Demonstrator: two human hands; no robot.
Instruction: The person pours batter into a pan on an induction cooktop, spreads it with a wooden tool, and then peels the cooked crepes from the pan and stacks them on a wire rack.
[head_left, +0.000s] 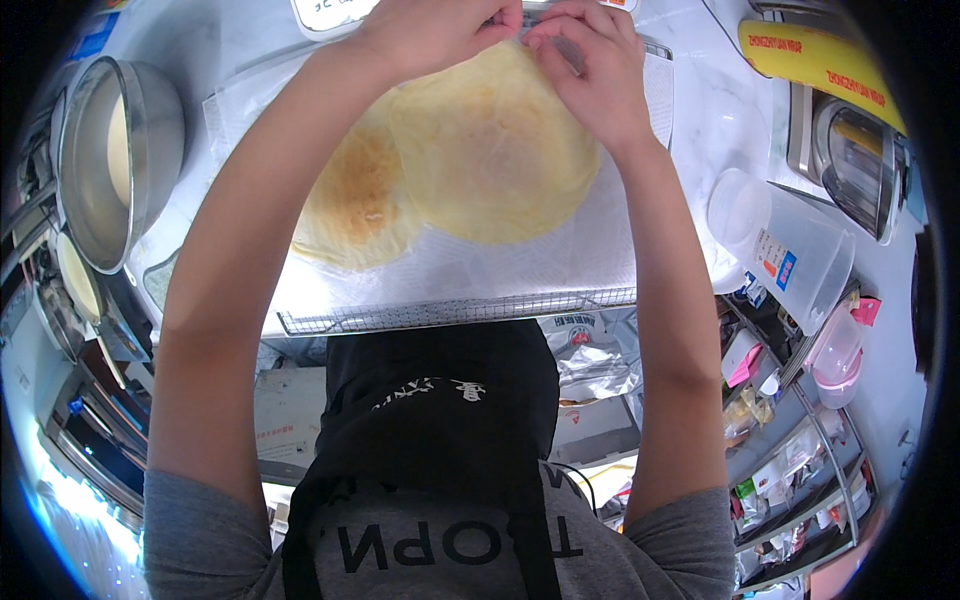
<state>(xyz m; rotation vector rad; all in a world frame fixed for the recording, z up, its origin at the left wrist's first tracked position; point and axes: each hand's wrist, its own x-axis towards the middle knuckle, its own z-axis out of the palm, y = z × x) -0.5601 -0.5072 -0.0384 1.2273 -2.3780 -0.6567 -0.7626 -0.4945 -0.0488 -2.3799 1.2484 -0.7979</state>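
Two thin round crepes lie on white paper over a wire mesh rack (457, 309). The paler crepe (499, 157) overlaps the browned crepe (367, 199) to its left. My left hand (457, 34) is at the far edge of the paler crepe, its fingers curled near the top of the picture. Close to its right, my right hand (589, 56) has thumb and fingers bent toward the same edge. Whether either hand pinches the crepe or the paper cannot be made out. A white container (322, 19) with writing stands just beyond the rack, partly hidden by my left hand.
A steel bowl (157, 142) with pale contents stands at the left, a frying pan (79, 277) below it. On the right are a clear plastic pitcher (806, 240), a kitchen scale (802, 135) bearing a clear container, and a yellow wrap box (817, 64). Shelves hold packages lower right.
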